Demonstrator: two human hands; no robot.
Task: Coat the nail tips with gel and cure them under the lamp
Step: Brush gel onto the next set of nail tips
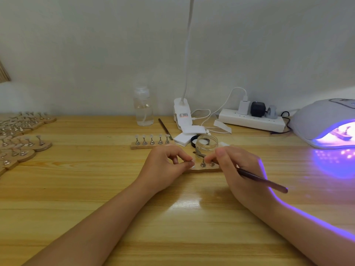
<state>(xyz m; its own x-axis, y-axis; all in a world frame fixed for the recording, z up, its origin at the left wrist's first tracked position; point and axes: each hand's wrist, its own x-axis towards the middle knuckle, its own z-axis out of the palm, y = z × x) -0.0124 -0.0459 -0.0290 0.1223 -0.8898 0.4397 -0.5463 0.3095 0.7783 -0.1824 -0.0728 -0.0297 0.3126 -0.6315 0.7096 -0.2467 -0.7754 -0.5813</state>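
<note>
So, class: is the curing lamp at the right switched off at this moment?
No: the curing lamp glows violet inside and throws purple light onto the table.

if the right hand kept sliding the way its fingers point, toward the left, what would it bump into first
Most likely the metal peg standing on the wooden holder just beyond the right hand, then the left hand; depth is hard to judge.

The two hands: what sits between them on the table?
In the head view, between the left hand and right hand a wooden strip carries small metal stands. A glass jar stands just behind the gap.
</note>
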